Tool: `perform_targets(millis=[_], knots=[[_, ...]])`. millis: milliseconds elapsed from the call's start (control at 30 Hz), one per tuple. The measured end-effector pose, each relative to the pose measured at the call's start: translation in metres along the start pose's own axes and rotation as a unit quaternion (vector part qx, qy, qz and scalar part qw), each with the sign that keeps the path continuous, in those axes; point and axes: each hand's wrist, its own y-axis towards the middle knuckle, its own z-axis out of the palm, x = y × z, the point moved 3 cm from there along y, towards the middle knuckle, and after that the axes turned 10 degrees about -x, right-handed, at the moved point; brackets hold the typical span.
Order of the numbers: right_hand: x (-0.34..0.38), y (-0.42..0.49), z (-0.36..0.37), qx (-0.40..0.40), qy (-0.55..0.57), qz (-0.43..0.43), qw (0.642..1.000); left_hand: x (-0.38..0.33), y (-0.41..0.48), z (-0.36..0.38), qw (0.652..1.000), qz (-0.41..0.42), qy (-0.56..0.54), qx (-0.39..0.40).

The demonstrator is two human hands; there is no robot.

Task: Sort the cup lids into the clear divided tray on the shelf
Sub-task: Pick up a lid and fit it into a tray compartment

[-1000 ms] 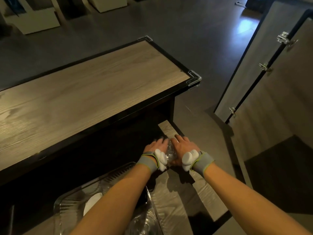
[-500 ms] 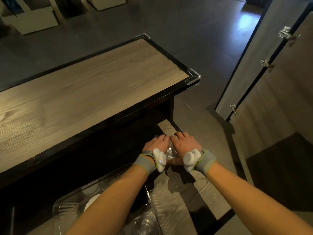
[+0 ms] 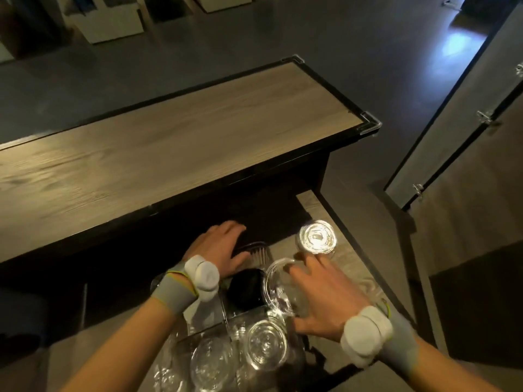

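Note:
A clear divided tray [image 3: 256, 250] lies on the lower shelf under my hands. Its compartments hold black lids [image 3: 246, 290] and clear lids [image 3: 266, 343], with more clear lids [image 3: 212, 360] to the left. A short stack of clear lids [image 3: 317, 236] stands on the shelf board beyond the tray. My right hand [image 3: 328, 301] holds a tilted clear lid [image 3: 278, 290] over the tray's right side, between fingertips and thumb. My left hand [image 3: 218, 247] lies palm down at the tray's far rim with fingers apart, its thumb beside the ribbed corner.
The wooden counter top [image 3: 169, 148] overhangs the dark shelf space just beyond my left hand. The lower shelf board [image 3: 356, 278] ends at a black edge on the right. Hinged cabinet doors [image 3: 464, 131] stand at the right, and boxes [image 3: 110, 24] sit on the floor far back.
My hands, which were pressed together around the clear lid stack, have parted. The stack now stands alone on the shelf, and my right hand has drawn back over the tray with a clear lid.

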Motion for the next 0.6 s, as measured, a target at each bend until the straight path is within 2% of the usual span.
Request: perform_targets(millis=[100,200,600], knots=[[0.027,-0.010,0.022,0.050,0.002,-0.030,0.998,0.024,-0.012,0.016,0.997,-0.055,0.013,0.044],[0.043,-0.012,0.031,0.069,-0.015,-0.050,0.996,0.036,-0.022,0.032,0.994,-0.070,0.017,0.080],[0.081,-0.004,0.052,0.082,-0.087,-0.070,0.990,0.044,-0.030,0.039,0.995,-0.067,0.005,0.069]])
